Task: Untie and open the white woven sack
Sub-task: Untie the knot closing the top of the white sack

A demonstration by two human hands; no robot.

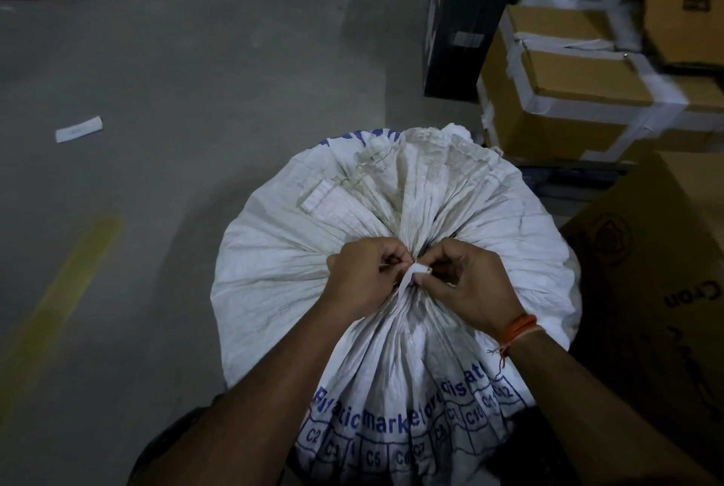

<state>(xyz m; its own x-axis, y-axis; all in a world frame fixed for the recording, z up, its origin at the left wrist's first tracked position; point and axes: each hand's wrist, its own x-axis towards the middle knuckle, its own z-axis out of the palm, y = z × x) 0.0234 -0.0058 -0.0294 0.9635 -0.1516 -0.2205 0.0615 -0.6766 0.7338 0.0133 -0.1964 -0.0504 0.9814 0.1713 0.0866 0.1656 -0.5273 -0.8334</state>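
A full white woven sack (274,262) with blue print stands on the floor in front of me, its mouth gathered into a pleated neck. A white tie strip (411,277) is knotted around that neck. My left hand (362,276) pinches the tie on the left of the knot. On the knot's right, my right hand (470,281), with an orange thread at the wrist, pinches the tie's loop. Above the knot the loose top of the sack fans out away from me.
Taped cardboard boxes (568,93) are stacked at the right, with a dark box (458,26) behind them and a large brown carton (666,289) close on the right. Grey concrete floor (176,74) lies to the left, with a paper scrap (78,128) and a yellow line (58,289).
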